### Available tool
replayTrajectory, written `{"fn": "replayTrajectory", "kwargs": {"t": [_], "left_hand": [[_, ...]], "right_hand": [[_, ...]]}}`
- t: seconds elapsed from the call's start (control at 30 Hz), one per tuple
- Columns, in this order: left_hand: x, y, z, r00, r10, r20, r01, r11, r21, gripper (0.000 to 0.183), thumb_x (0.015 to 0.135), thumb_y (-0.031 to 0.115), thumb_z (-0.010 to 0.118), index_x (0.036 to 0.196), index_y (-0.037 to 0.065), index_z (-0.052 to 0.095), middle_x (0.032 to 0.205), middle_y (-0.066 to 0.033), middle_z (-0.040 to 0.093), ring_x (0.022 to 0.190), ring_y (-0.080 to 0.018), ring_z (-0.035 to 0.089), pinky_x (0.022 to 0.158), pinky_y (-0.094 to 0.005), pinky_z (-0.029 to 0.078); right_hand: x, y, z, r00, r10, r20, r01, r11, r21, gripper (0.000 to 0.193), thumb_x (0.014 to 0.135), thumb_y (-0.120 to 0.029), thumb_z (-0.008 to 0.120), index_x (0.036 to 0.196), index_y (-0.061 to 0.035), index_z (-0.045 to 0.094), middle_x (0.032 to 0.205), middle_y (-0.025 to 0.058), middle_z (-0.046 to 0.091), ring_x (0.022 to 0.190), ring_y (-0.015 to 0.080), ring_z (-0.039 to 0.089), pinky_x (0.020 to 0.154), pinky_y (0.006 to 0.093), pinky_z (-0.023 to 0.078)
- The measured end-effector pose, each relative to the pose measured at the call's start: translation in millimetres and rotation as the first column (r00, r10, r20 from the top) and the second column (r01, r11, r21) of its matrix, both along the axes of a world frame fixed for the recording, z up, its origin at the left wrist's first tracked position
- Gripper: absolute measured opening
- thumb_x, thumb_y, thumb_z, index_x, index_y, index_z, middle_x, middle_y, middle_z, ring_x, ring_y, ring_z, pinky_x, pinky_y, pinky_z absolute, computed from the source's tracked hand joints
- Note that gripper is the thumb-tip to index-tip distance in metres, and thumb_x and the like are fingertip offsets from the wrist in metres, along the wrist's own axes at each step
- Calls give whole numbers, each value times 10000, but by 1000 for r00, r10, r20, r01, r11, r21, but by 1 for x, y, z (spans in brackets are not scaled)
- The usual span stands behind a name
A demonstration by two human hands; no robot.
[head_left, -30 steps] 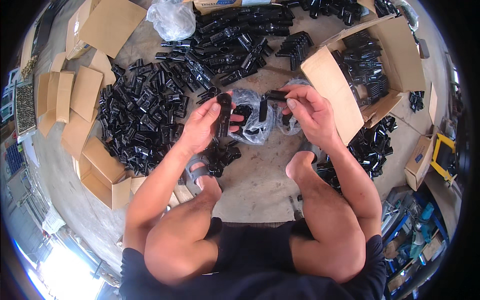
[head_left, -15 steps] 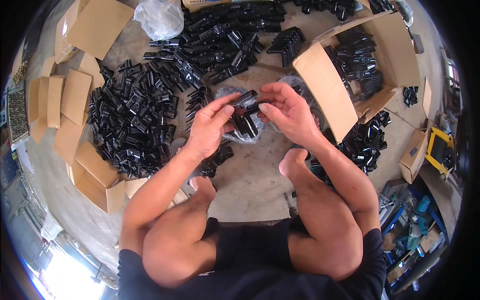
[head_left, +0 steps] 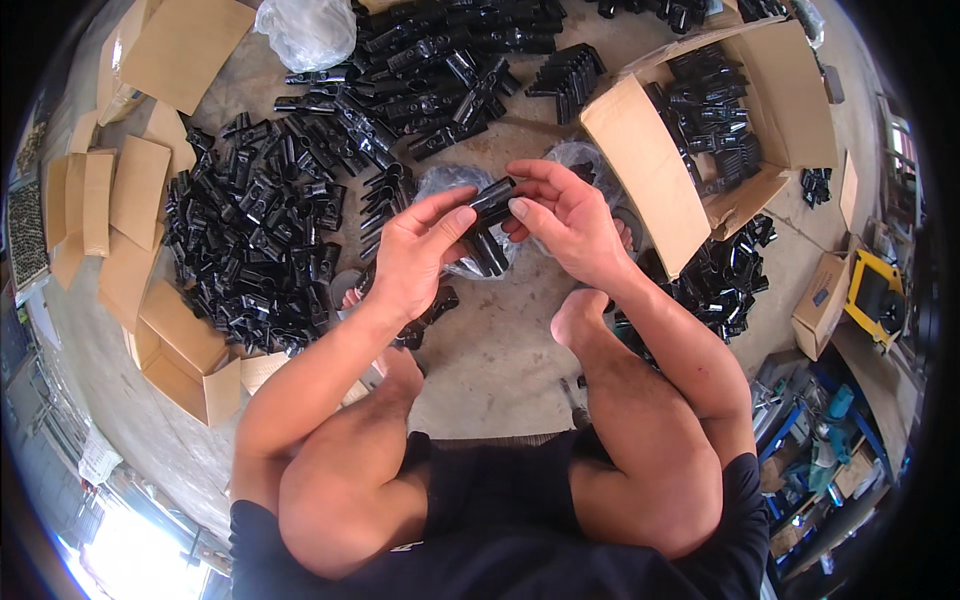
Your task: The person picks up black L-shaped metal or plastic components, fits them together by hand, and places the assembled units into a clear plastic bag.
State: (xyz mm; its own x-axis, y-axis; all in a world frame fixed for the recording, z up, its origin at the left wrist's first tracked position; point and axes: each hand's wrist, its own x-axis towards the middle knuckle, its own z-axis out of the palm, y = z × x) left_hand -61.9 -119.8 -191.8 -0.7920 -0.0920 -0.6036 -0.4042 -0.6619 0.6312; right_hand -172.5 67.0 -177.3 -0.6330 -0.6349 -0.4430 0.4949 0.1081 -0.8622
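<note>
Left hand and right hand are meeting at one black pipe, having been apart a second ago.

At 12 o'clock from mid-view, the pipe is lying aslant between them: the left hand is half curling, pinching one end with thumb and fingertips; the right is pinching the other end, its index finger spreading loosely above. Another black piece is showing just below; whether it is being held, I cannot tell. Behind the hands a clear bag is resting, a black heap is spreading at 10 o'clock, and an open box is holding more pipes at 2.
</note>
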Motion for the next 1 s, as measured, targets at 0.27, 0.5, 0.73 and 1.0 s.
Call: {"fn": "replayTrajectory", "kwargs": {"t": [0.27, 0.5, 0.73, 1.0], "left_hand": [[1, -2, -1, 998, -65, 0, 65, 998, -26, 324, 965, 118, 710, 1258, -3, 642, 1151, -91, 705, 1012, -155, 693, 851, -313, 600], [0, 1, 5, 996, -85, -17, 85, 996, 4, 305, 945, 88, 733, 1224, 5, 643, 1145, -89, 701, 993, -134, 686, 831, -279, 593], [0, 1, 2, 996, -89, -15, 88, 994, -65, 296, 934, 88, 750, 1203, 7, 657, 1097, -72, 713, 944, -106, 678, 792, -251, 580], [2, -5, -5, 993, -114, -35, 103, 967, -231, 318, 942, 58, 720, 1246, 21, 634, 1098, -81, 722, 961, -148, 715, 795, -270, 595]], "right_hand": [[1, -1, -4, 1000, 5, -6, -5, 1000, 5, 370, 1004, -95, 631, 1327, 68, 552, 1100, 113, 698, 906, 126, 694, 793, 276, 589], [6, 0, -5, 998, -56, 42, 57, 998, -37, 333, 1009, -75, 619, 1298, 87, 574, 1093, 129, 707, 918, 141, 704, 807, 287, 600], [8, 0, -7, 995, -85, 51, 88, 995, -57, 348, 1010, -84, 630, 1306, 89, 571, 1092, 125, 705, 909, 153, 706, 819, 301, 604], [-12, 11, -14, 991, -127, 53, 127, 992, 3, 413, 1050, -215, 593, 1345, 70, 543, 1075, 143, 695, 932, 197, 704, 791, 332, 613]]}}
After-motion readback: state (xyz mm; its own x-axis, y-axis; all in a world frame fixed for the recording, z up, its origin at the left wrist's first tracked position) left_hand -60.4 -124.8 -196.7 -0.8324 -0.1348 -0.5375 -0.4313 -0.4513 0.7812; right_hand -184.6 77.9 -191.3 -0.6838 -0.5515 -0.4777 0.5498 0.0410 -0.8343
